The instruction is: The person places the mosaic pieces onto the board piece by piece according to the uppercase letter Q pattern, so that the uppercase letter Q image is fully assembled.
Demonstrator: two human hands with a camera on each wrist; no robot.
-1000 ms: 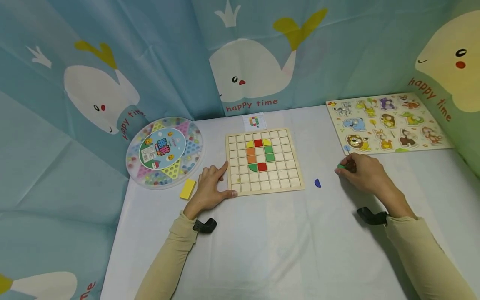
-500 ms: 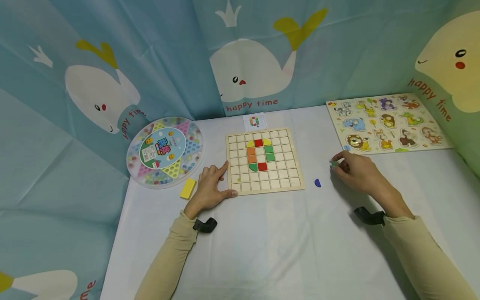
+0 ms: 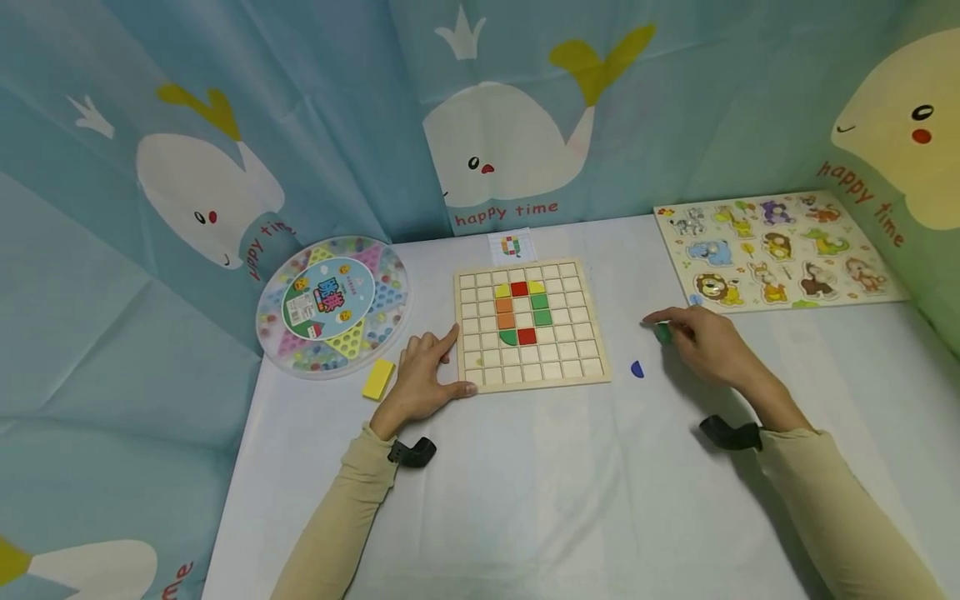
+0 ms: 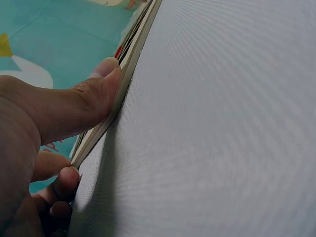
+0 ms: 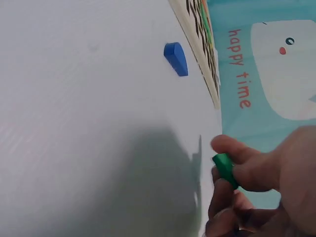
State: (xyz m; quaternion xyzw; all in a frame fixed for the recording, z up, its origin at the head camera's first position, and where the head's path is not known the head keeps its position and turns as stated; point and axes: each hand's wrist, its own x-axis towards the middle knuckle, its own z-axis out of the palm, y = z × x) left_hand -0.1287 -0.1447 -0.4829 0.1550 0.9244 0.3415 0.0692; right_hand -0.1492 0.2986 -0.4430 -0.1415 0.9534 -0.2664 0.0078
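Note:
My left hand [image 3: 423, 375] rests at the near left corner of a wooden grid board [image 3: 564, 371], index finger and thumb spread along two edges. In the left wrist view the thumb [image 4: 91, 101] presses the board's edge. On the board, red, green, orange and yellow pieces form a ring. To the right, my right hand [image 3: 708, 342] holds a small green block [image 5: 225, 170] above the table, pinched between thumb and fingers. A blue half-round block [image 3: 637, 369] lies between this hand and the board; its thickness shows in the right wrist view.
A pattern card [image 3: 512, 247] lies behind the board. Left stands a round marble game box [image 3: 347, 340], with a yellow block [image 3: 378, 379] near my left wrist. An animal puzzle board [image 3: 757, 250] lies at back right. A whale-print curtain [image 3: 352, 167] encloses the back and left.
My right hand has moved a little left with the green block, which has turned in the fingers. The index finger now stretches further out. My left hand stays on the board's corner.

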